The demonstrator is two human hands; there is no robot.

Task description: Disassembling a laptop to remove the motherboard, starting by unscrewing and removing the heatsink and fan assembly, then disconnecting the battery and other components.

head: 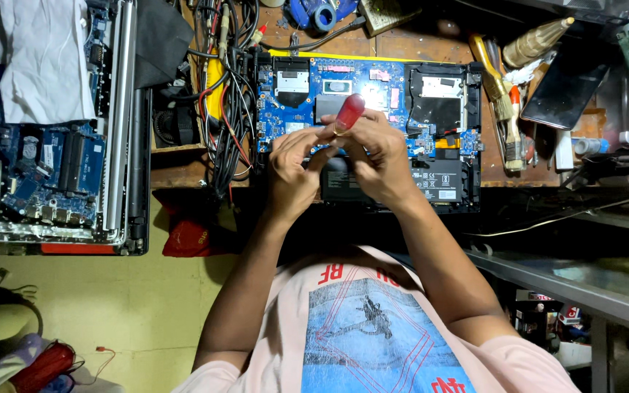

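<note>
Above the opened laptop [373, 94], red-handled screwdriver [349, 114] between both hands.

An opened laptop [373, 131] lies on the counter [183, 171]; both hands [293, 171] [376, 156] meet above it around a screwdriver [347, 115]; a cable bundle [227, 94] lies just left; a second opened laptop [52, 167] far left; brushes [504, 102] right.

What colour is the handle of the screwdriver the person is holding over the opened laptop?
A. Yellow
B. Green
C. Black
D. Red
D: the screwdriver gripped by the right hand above the opened laptop has a clear red handle.
</note>
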